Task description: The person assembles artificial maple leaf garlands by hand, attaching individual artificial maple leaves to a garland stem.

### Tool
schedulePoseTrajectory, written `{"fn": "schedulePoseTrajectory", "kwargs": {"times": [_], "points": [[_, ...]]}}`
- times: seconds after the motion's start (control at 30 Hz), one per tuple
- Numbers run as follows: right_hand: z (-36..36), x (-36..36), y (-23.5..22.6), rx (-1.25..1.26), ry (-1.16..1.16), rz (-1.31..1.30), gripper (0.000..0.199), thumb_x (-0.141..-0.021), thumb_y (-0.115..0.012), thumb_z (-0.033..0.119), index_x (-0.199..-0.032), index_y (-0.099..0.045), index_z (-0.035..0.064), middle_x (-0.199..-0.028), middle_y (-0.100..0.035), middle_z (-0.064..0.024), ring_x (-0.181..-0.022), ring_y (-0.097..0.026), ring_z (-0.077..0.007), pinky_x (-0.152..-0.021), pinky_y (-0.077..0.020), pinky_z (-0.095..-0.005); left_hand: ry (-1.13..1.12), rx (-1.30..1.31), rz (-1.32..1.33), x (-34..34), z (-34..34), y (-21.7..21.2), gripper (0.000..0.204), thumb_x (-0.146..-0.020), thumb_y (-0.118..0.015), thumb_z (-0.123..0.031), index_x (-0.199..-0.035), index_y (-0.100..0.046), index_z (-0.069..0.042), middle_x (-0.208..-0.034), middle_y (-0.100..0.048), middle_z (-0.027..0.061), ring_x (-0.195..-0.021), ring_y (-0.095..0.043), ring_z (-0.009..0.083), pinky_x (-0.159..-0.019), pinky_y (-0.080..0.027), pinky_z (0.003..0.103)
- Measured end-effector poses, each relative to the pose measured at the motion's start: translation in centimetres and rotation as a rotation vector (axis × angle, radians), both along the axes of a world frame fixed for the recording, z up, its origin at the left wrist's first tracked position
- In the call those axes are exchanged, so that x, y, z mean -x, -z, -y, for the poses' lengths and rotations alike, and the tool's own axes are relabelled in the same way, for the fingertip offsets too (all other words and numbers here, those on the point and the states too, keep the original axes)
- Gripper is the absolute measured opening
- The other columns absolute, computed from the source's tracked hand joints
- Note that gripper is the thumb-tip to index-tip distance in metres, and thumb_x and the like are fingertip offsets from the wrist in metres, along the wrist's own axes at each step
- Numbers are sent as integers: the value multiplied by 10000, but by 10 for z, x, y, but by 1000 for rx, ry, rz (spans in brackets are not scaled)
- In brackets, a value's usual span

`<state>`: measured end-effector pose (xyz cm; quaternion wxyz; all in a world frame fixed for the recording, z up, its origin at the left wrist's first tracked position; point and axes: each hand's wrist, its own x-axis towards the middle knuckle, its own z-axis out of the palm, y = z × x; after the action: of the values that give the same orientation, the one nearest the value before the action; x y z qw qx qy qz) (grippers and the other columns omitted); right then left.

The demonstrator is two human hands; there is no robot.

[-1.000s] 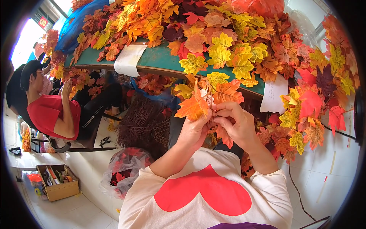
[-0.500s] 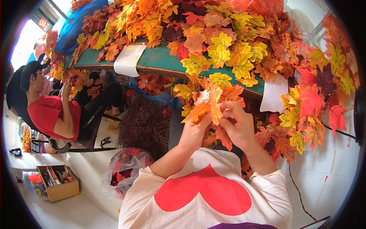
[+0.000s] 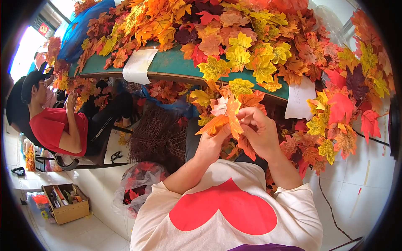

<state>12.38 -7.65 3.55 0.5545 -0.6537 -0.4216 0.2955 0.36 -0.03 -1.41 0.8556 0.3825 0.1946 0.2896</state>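
Note:
In front of my chest, my left hand (image 3: 212,144) pinches an orange artificial maple leaf (image 3: 232,111) between thumb and fingers. My right hand (image 3: 263,133) closes on the same leaf cluster from the other side, thumb and fingertips together near its base. Whatever fine stem lies between those fingertips is hidden. Just beyond my hands, a yellow leaf (image 3: 240,86) and more orange leaves hang around the held cluster. One orange leaf (image 3: 246,147) dangles below, between my wrists.
A green table (image 3: 176,62) heaped with artificial leaves stands ahead, with paper sheets (image 3: 140,66) over its edge. Brown twiggy stems (image 3: 155,134) and a clear bag (image 3: 133,188) of red leaves lie left. A person in red (image 3: 60,129) sits farther left, above a cardboard box (image 3: 67,203). Leaf garlands (image 3: 339,113) hang right.
Both hands stay on the orange leaf cluster, with only a small shift of the right fingers. The whole view has moved slightly.

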Motion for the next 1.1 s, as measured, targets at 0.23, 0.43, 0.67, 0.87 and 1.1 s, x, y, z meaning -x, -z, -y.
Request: {"fn": "schedulePoseTrajectory", "kwargs": {"times": [0.23,0.43,0.67,0.87,1.1], "points": [[-5,-7,4,-12,-66,-168,243,-795,-586,3,-1029,-523,-8,-825,-616,-38,-753,-569,-61,-657,-445,-191,42,-24,-73,0,-2,0,234,-891,-533,-210,-1041,-553,-31,-897,-596,18,-749,-558,76,-590,-419,185],[-10,-22,14,36,-142,-358,303,-796,-604,32,-1086,-528,-14,-958,-615,-74,-827,-589,-84,-729,-468,-214,-73,48,-129,-9,-1,6,260,-882,-545,-206,-1073,-524,-32,-909,-592,39,-747,-577,111,-657,-475,234],[-10,-24,16,89,-164,-272,324,-786,-605,16,-1093,-506,-9,-917,-615,-72,-804,-591,-94,-720,-477,-218,20,253,-38,-10,-8,3,277,-867,-552,-142,-1120,-486,-49,-1000,-568,47,-822,-581,131,-706,-491,270],[-14,-21,14,123,-94,-333,350,-759,-620,5,-1087,-497,-12,-847,-622,-71,-727,-592,-90,-678,-469,-211,-97,-20,-6,-18,-8,29,265,-868,-539,-102,-1124,-506,-40,-1004,-579,45,-874,-573,135,-718,-486,272],[-22,-29,10,110,-117,-466,323,-761,-610,-10,-1067,-508,-24,-836,-621,-69,-715,-592,-91,-670,-471,-220,-58,254,144,-21,-8,18,274,-868,-549,-106,-1135,-507,-60,-998,-589,24,-849,-586,133,-700,-510,290]]}}
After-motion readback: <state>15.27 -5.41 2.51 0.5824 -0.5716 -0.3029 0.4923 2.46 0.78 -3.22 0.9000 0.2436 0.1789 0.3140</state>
